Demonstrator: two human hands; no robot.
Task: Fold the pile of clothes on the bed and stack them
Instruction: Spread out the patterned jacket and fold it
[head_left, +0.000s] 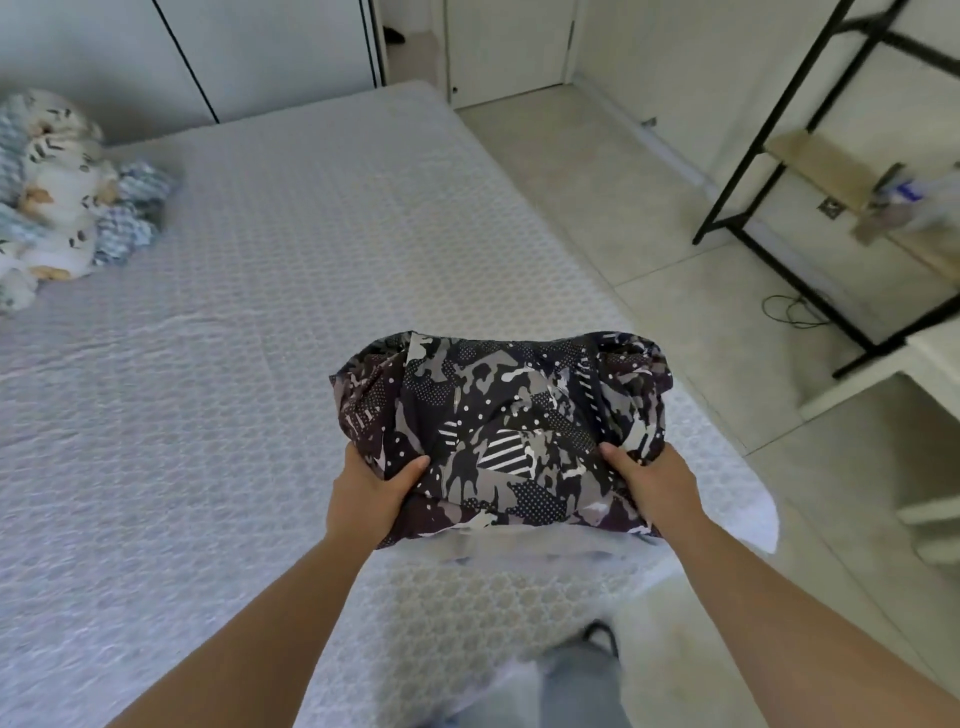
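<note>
A folded dark garment (501, 426) with a black, grey and white camouflage print is held just above the bed's near right corner. My left hand (371, 491) grips its near left edge, thumb on top. My right hand (652, 486) grips its near right edge the same way. A light fabric edge (519, 548) shows right under the garment. At the far left of the bed (260, 291) lies a heap of unfolded clothes (62, 197), white with dark marks and blue-checked pieces.
The bed has a white textured cover and fills the left and middle. A tiled floor (623, 208) runs along its right side. A black metal shelf frame (810, 171) stands at the right, with a cable on the floor by it. White wardrobe doors are behind.
</note>
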